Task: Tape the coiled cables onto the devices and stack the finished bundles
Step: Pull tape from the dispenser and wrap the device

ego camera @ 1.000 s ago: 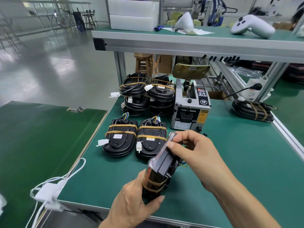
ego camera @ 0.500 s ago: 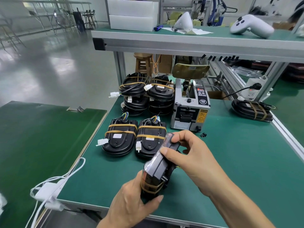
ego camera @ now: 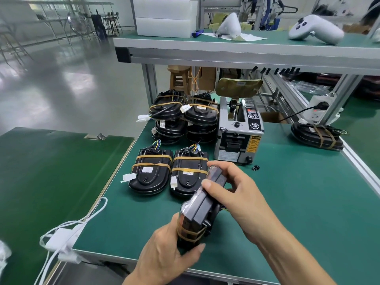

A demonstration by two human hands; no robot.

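A black device (ego camera: 200,208) is held on edge above the green table (ego camera: 298,202), with brown tape wrapped round its near end. My left hand (ego camera: 168,256) grips that near end from below. My right hand (ego camera: 232,194) curls round the far end, its thumb pressing on the top edge. The cable on the device's underside is mostly hidden. Two taped bundles (ego camera: 151,173) (ego camera: 189,174) lie flat side by side just beyond. Behind them rise two stacks of finished bundles (ego camera: 167,118) (ego camera: 201,120).
A grey tape dispenser (ego camera: 238,130) stands right of the stacks. Another taped bundle (ego camera: 317,136) lies at the far right edge. A small black screw (ego camera: 255,167) sits by the dispenser. White cable and adapter (ego camera: 59,241) hang at the table's left corner. An overhead shelf (ego camera: 246,52) spans the back.
Both hands have shifted the device slightly nearer and to the left; the grip is the same.
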